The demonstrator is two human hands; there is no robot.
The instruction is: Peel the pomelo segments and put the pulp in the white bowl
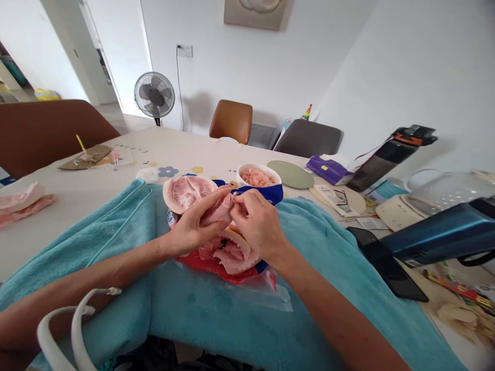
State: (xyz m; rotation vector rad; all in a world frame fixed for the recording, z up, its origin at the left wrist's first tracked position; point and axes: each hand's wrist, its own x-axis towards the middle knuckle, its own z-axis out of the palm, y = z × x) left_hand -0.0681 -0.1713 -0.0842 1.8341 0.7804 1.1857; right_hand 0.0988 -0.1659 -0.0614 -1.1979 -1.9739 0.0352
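My left hand [193, 226] is closed around a pink pomelo segment [217, 211], holding it above a plastic bag [240, 273] heaped with pink peel and pith. My right hand [257, 221] pinches the segment's skin at its top edge with its fingertips. Just behind the hands lies a halved pomelo [185, 191], cut face up. A white bowl [258, 178] of peeled pink flesh stands a little further back. All of this rests on a teal towel [193, 309] spread over the table.
Pomelo peel [21, 201] lies at the left table edge. A black phone [386, 263], a dark blue flask [441, 232], glasses on paper [340, 198], a green disc [291, 175] and a purple pack [328, 169] crowd the right. Chairs and a fan [154, 97] stand beyond.
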